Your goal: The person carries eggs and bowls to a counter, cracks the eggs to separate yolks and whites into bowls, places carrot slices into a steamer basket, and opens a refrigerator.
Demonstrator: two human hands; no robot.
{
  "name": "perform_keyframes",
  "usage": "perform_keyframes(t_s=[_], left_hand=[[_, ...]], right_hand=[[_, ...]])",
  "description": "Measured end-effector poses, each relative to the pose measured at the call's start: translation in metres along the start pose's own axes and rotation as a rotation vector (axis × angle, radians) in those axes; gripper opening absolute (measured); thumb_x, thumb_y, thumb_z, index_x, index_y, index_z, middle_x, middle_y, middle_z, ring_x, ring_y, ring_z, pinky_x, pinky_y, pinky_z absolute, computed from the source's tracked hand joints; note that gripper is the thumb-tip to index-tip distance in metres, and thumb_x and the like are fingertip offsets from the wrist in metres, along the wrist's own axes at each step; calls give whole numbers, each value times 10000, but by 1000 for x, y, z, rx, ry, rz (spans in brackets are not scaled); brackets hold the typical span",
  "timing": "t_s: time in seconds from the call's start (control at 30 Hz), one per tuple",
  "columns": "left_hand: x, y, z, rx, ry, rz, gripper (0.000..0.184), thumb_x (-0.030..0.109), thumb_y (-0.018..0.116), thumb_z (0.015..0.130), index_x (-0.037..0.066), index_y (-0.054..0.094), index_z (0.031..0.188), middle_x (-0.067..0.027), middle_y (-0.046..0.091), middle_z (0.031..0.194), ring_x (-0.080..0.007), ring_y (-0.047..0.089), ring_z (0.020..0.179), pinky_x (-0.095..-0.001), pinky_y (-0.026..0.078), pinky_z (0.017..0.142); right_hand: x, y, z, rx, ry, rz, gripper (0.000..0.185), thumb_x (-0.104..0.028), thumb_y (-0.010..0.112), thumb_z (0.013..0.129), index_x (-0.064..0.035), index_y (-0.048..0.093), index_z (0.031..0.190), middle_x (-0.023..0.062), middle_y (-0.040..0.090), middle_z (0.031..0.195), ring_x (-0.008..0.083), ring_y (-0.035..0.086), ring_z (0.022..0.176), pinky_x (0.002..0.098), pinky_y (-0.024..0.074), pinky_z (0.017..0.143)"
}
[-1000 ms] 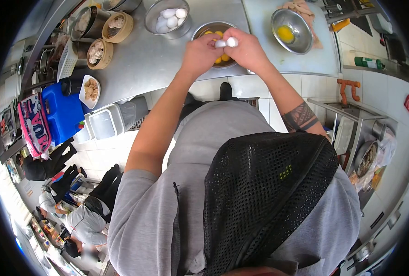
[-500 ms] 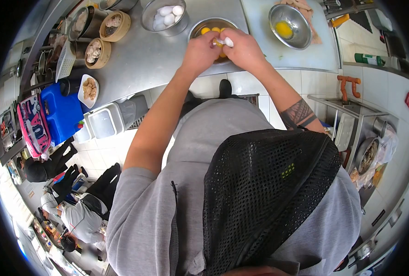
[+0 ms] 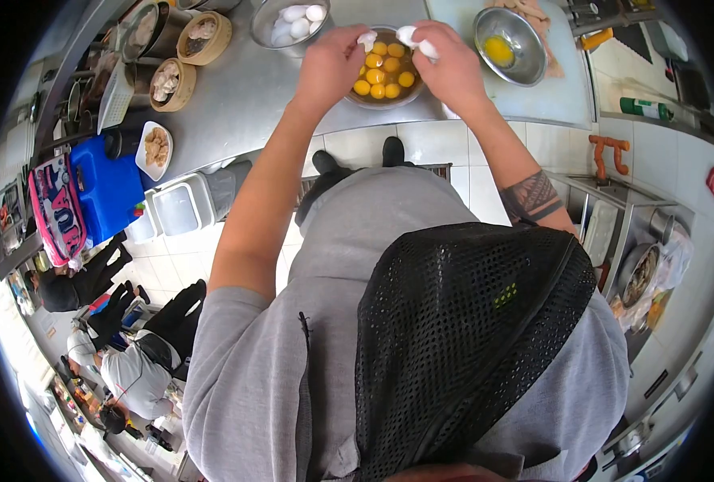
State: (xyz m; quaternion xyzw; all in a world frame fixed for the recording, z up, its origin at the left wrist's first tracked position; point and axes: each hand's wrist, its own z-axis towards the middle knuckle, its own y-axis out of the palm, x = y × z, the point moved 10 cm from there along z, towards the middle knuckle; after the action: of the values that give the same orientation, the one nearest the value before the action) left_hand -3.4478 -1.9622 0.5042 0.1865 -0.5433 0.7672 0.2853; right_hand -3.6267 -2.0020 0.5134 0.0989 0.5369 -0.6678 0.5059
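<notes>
A metal bowl (image 3: 415, 95) at the counter's front edge holds several whole yolks (image 3: 375, 75) in clear egg white. Over its left rim, my left hand (image 3: 330, 67) pinches a piece of white eggshell (image 3: 367, 40). My right hand (image 3: 451, 71), at the right rim, is closed on white eggshell (image 3: 416, 40) that shows in more than one piece. Behind and to the left stands a metal bowl of whole white eggs (image 3: 299, 29). On the right, another metal bowl (image 3: 529, 56) contains yellow egg (image 3: 499, 51).
Two bamboo steamers (image 3: 182, 98) with food and a white dish (image 3: 156, 151) stand on the counter's left. The bowl at right rests on a white board (image 3: 562, 100). A blue container (image 3: 110, 193) is beyond the left edge. Several people (image 3: 136, 377) are at lower left.
My hands have moved apart from over the middle of the bowl, each with shell in it. More yolks now show between them. People at lower left have shifted slightly.
</notes>
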Motion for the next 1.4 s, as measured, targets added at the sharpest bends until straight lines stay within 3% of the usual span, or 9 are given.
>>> perform_keyframes(t_s=[0.13, 0.2, 0.4, 0.6, 0.93, 1.17, 1.23, 1.33, 1.4], left_hand=[[-28, 4, -1, 83, -390, -549, 301, 120, 740, 902, 36, 718, 1191, -95, 745, 1059, -169, 714, 932, -308, 585, 835], [-29, 10, -4, 92, -470, -705, 310, 134, 765, 896, 21, 723, 1182, -78, 741, 1041, -134, 696, 942, -287, 576, 841], [-27, 7, -24, -3, -427, -587, 432, 179, 788, 910, 46, 650, 1297, -81, 725, 1120, -165, 689, 1041, -312, 576, 908], [-19, -85, -86, 125, -306, -472, 541, 175, 820, 835, 41, 615, 1318, -153, 699, 1205, -250, 709, 1035, -378, 577, 923], [-247, -242, -388, 679, -855, -296, 696, 178, 871, 777, 8, 550, 1371, -145, 679, 1166, -227, 674, 1025, -347, 565, 876], [-461, -282, -674, 601, -1608, 100, 791, 255, 903, 704, -45, 568, 1354, -232, 720, 1196, -304, 714, 1054, -388, 550, 915], [-525, -275, -729, 668, -1561, -21, 743, 246, 900, 690, -117, 609, 1268, -275, 700, 1230, -338, 696, 1127, -403, 541, 930], [-581, -259, -769, 783, -1716, -444, 668, 246, 886, 735, -112, 627, 1235, -171, 720, 1018, -319, 688, 935, -410, 545, 910], [-596, -255, -764, 766, -1698, -645, 704, 243, 869, 760, -125, 576, 1284, -161, 687, 1037, -318, 648, 1034, -436, 505, 992]], right_hand=[[37, 10, -7, 47, 383, 244, 213, -72, 708, 877, -76, 654, 1083, 82, 685, 1179, 260, 723, 990, 354, 595, 846], [48, 36, -23, 77, 661, 868, 236, -34, 741, 891, 1, 624, 1093, 135, 673, 1124, 239, 737, 954, 315, 623, 807], [18, 65, -27, 77, 688, 1196, 341, 6, 751, 884, 50, 561, 1163, 174, 656, 1115, 280, 741, 942, 362, 654, 828], [-65, 105, -29, -290, 699, 1115, 252, -51, 701, 949, -26, 561, 1157, 142, 665, 1149, 274, 721, 1046, 386, 648, 840], [-220, 268, -54, -749, 681, 888, 236, -31, 673, 959, -28, 556, 1164, 191, 607, 1341, 277, 736, 1022, 361, 642, 847], [-230, 302, -85, -788, 734, 590, 219, -23, 650, 970, -16, 551, 1164, 163, 657, 1243, 258, 739, 1007, 353, 641, 839], [-217, 299, -97, -786, 772, 515, 212, -25, 655, 970, -32, 554, 1156, 163, 659, 1245, 258, 739, 1000, 350, 637, 838], [-218, 291, -108, -761, 842, 418, 200, -23, 658, 967, -45, 560, 1140, 162, 661, 1246, 259, 739, 991, 350, 633, 837], [-218, 288, -112, -741, 878, 379, 194, -19, 656, 965, -42, 563, 1133, 161, 661, 1245, 259, 739, 990, 352, 633, 837]])
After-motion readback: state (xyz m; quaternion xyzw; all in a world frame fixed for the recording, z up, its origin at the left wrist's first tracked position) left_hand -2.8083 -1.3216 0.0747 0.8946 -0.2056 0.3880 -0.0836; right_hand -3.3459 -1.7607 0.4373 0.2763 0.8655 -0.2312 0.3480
